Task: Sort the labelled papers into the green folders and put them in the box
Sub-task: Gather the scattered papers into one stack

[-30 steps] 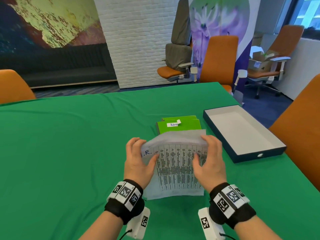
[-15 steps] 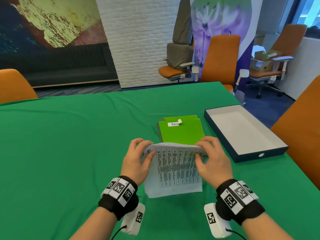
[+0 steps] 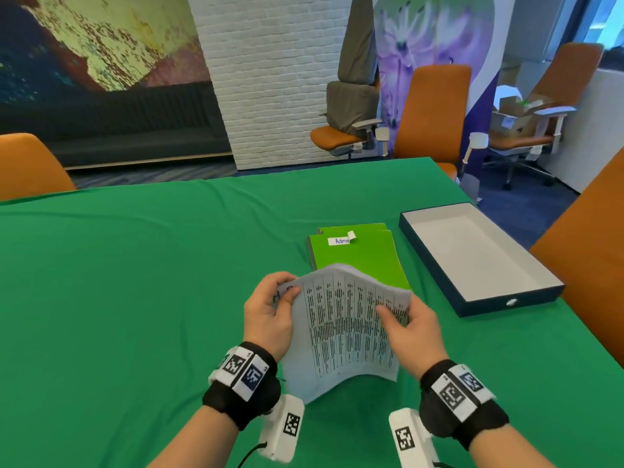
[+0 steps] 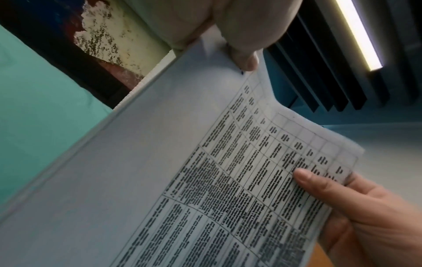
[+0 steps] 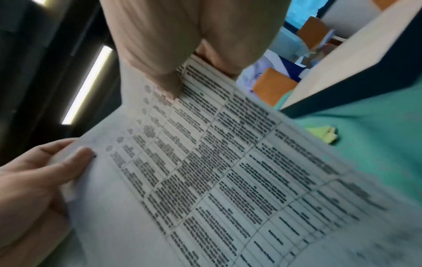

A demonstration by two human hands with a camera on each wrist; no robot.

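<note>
I hold a stack of printed papers (image 3: pixel 347 329) above the green table, its top edge bowed upward. My left hand (image 3: pixel 270 309) pinches the top left corner, thumb over a handwritten label. My right hand (image 3: pixel 410 324) grips the right edge, thumb on the printed table. In the left wrist view the papers (image 4: pixel 205 180) fill the frame, with my right hand's thumb on them. The right wrist view shows the papers (image 5: pixel 217 180) close up too. Green folders (image 3: pixel 358 258) lie stacked just beyond, the top one bearing a white label (image 3: pixel 341 240). The box (image 3: pixel 472 258) sits open at right.
The green cloth table (image 3: pixel 135 298) spreads wide to the left. Orange chairs stand at the far left (image 3: pixel 30 170), the far side (image 3: pixel 432 109) and close on the right (image 3: pixel 591 265). The box's near corner lies near the table's right edge.
The papers' top edge has been bent forward and then lifted back up, now arched. My right thumb has slid lower down the right edge; both hands stay on the stack.
</note>
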